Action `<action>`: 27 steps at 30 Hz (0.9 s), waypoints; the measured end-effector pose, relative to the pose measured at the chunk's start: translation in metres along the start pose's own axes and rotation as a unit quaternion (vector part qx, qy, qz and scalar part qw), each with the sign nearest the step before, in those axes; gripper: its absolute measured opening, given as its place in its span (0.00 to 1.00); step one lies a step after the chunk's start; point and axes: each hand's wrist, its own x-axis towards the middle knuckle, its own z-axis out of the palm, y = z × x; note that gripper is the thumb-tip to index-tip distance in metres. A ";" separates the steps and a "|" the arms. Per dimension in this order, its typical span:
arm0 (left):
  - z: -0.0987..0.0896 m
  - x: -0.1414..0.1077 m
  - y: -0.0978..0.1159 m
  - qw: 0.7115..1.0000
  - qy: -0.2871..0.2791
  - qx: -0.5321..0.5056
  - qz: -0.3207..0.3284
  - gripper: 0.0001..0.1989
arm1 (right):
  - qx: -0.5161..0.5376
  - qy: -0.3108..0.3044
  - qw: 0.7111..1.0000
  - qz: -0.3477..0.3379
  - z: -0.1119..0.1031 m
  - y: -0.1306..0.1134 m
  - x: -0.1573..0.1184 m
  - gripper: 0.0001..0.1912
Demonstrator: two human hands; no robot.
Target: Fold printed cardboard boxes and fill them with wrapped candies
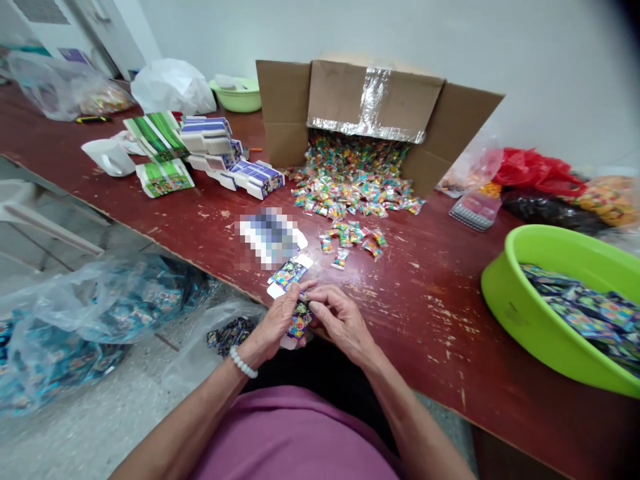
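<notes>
Near the table's front edge, my left hand (281,319) is wrapped round a small dark printed box (300,316) with coloured pictures. The fingers of my right hand (336,313) are bent against the right side of the same box, at its upper end. Just beyond my hands lies another printed carton (290,272) with white flaps. Behind it is a pixelated patch with white flaps at its edge. A small group of wrapped candies (353,235) lies on the table, in front of a big heap of candies (350,190) spilling from a cardboard box (373,100).
Bundled flat cartons (255,177), green cartons (165,177) and a white mug (109,158) stand at the back left of the red table (420,293). A green tub (525,333) of packets is at the right. Plastic bags (145,300) lie on the floor at left.
</notes>
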 end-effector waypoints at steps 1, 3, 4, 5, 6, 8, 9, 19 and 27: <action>0.000 -0.001 0.000 1.000 -0.005 -0.018 -0.007 0.31 | -0.016 -0.003 1.000 0.002 -0.002 0.004 0.002 0.10; -0.001 -0.003 -0.002 0.998 -0.022 -0.055 -0.025 0.27 | -0.049 0.010 0.999 0.022 -0.010 0.016 0.014 0.11; -0.002 -0.004 -0.003 0.997 -0.031 -0.070 -0.031 0.24 | -0.074 0.036 0.996 0.034 -0.016 0.023 0.023 0.11; -0.004 -0.006 -0.004 0.995 -0.040 -0.079 -0.034 0.22 | -0.109 0.087 0.989 0.042 -0.023 0.030 0.033 0.11; -0.006 -0.007 -0.005 0.995 -0.049 -0.080 -0.036 0.20 | -0.151 0.145 0.976 0.052 -0.031 0.038 0.044 0.12; -0.011 -0.010 -0.006 0.996 -0.060 -0.058 -0.031 0.18 | -0.247 0.203 0.945 0.072 -0.046 0.052 0.066 0.15; -0.013 -0.011 -0.006 0.997 -0.061 -0.041 -0.025 0.17 | -0.280 0.198 0.935 0.090 -0.053 0.058 0.075 0.18; -0.029 0.003 0.013 0.999 0.032 -0.002 0.038 0.24 | -0.170 0.154 0.955 0.187 -0.065 0.058 0.070 0.14; -0.029 0.007 0.020 0.986 0.116 -0.112 0.048 0.24 | 0.144 0.231 0.952 0.140 -0.020 0.015 0.009 0.18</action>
